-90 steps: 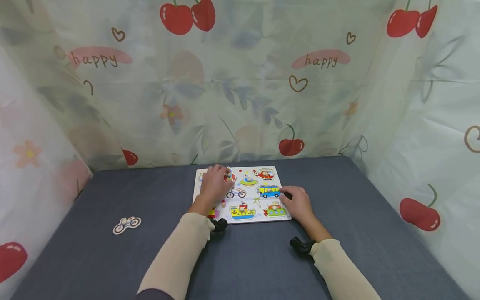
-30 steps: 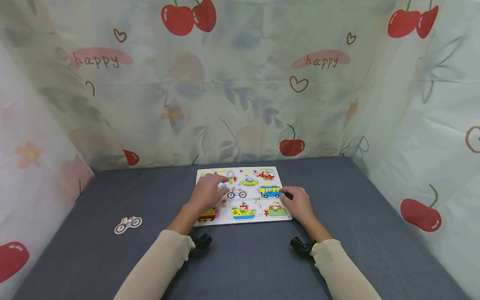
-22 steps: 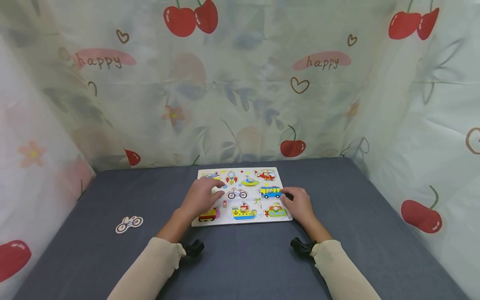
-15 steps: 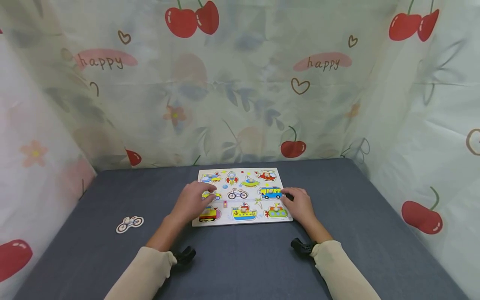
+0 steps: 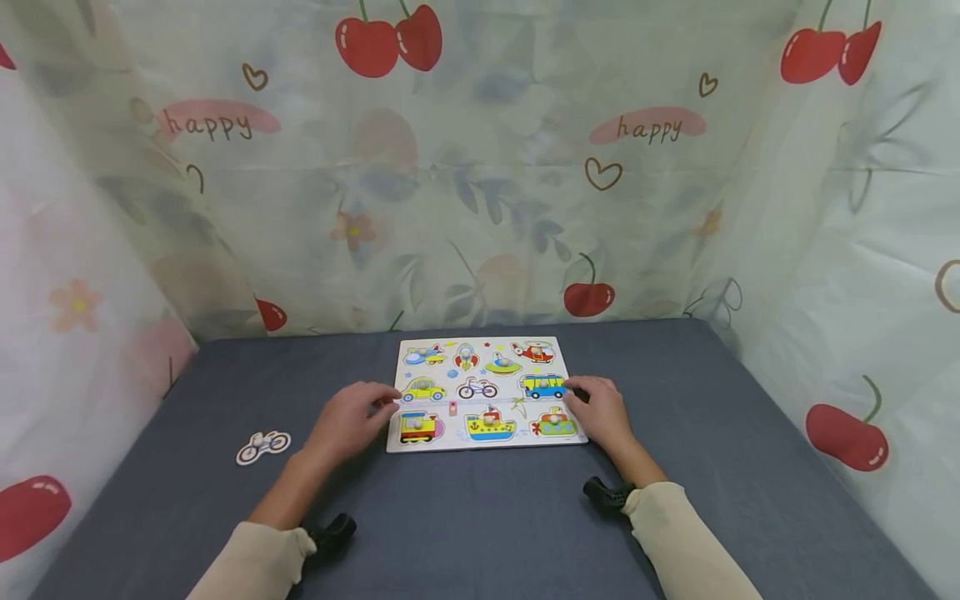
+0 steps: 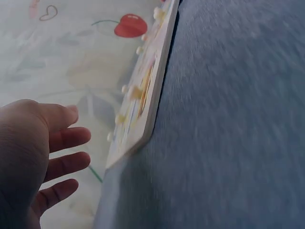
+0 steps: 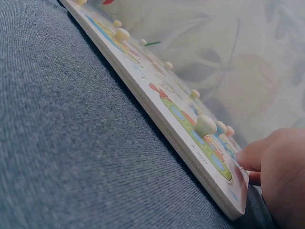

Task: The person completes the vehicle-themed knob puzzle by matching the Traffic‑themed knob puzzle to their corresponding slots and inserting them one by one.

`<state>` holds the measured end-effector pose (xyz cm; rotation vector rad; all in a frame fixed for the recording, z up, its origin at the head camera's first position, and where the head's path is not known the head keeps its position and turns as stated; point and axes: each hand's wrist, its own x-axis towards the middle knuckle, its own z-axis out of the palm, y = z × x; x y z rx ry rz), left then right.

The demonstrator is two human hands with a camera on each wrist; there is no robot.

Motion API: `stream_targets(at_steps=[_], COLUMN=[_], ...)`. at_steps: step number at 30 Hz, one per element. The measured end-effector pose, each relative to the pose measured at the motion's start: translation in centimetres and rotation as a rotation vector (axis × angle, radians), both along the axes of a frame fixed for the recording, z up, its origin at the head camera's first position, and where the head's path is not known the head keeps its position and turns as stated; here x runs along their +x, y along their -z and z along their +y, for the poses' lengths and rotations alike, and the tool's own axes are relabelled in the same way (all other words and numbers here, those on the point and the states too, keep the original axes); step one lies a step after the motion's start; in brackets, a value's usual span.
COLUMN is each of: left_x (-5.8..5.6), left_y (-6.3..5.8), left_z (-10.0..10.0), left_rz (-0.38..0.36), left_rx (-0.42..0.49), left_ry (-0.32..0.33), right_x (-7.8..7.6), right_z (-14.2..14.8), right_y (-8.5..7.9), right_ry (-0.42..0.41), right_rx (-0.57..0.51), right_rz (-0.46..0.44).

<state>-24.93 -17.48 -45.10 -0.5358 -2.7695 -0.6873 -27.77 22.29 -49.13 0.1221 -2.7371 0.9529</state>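
A white puzzle board (image 5: 487, 448) with knobbed vehicle pieces lies near the table's back edge. My left hand (image 5: 354, 421) is just off its left side, by the yellow car piece (image 5: 423, 389), fingers loosely bent and holding nothing. The left wrist view shows that hand (image 6: 43, 152) with its fingers spread apart beside the board (image 6: 155, 100). My right hand (image 5: 600, 408) holds the board's right edge near the blue bus piece (image 5: 543, 386); its thumb (image 7: 250, 156) lies at the edge in the right wrist view. The rocket piece (image 5: 466, 357) sits in its place. The bicycle spot (image 5: 477, 388) shows no knob.
A loose bicycle-shaped piece with a knob (image 5: 263, 447) lies on the dark grey table cloth (image 5: 480, 533), left of my left hand. Patterned curtains (image 5: 480, 208) hang behind the table and at both sides. Black wrist straps with cameras sit on both wrists.
My left hand was at the rocket piece; it has let go and drawn back left and nearer, off the board. My right hand has stayed at the board's right edge.
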Motion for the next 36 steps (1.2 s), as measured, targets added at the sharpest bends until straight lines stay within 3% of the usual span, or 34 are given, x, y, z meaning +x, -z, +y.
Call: stream_targets(at_steps=[5, 13, 19, 29, 36], left_x=[0.8, 1.6, 2.3, 2.9, 3.5], left_y=[0.2, 0.3, 0.0, 0.1, 0.0], left_z=[-1.5, -4.0, -5.7, -9.2, -11.0], left_rz=[-0.016, 0.058, -0.019, -0.171, -0.162], left_rx=[0.0, -0.007, -0.031, -0.036, -0.033], left_ry=[-0.03, -0.052, -0.077, -0.028, -0.039], right_x=[0.0, 0.0, 0.0, 0.2, 0.2], right_z=[0.1, 0.1, -0.1, -0.2, -0.1], right_y=[0.1, -0.1, -0.2, -0.2, -0.3], right_ry=[-0.001, 0.006, 0.007, 0.006, 0.004], right_rx=[0.002, -0.001, 0.001, -0.008, -0.005], right_rz=[0.004, 0.001, -0.013, -0.011, -0.011])
